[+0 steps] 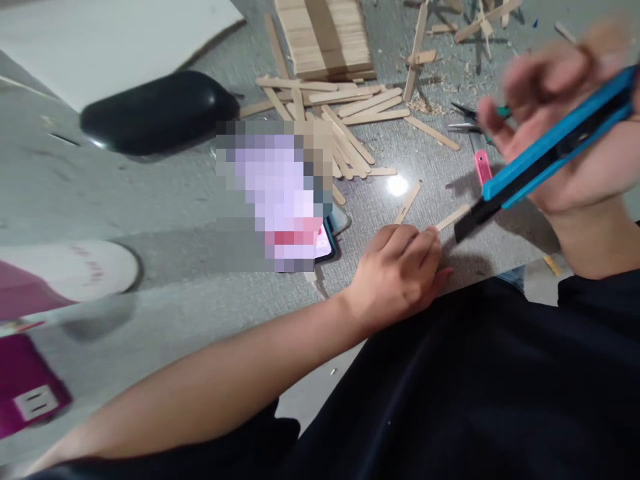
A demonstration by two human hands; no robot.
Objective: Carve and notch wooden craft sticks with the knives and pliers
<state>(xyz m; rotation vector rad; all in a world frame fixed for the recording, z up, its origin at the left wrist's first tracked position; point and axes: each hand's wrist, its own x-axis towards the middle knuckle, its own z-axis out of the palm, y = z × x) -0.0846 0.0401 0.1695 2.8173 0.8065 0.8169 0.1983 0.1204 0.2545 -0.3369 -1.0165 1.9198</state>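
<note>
My left hand [400, 273] rests on the tabletop near its front edge, fingers curled and pressed down on a wooden craft stick [454, 217]. Only the stick's far end shows beyond my fingertips. In my right hand [560, 127], smeared by motion, is a blue utility knife [550, 143]. Its dark blade slants down and left, close to the stick; whether they touch, I cannot tell. A short piece of craft stick [408, 204] lies just beyond my left hand. Near my right hand are a pink-handled tool [483, 167] and dark-bladed pliers or cutters [465, 119], partly hidden.
Loose craft sticks [350, 143] lie beyond a phone [327, 243] with a blurred screen. Behind them is a stick bundle [325, 40]. Joined sticks [483, 23] and shavings are at the back right. A black case [160, 110], white cup [95, 270] and magenta object [30, 387] are left.
</note>
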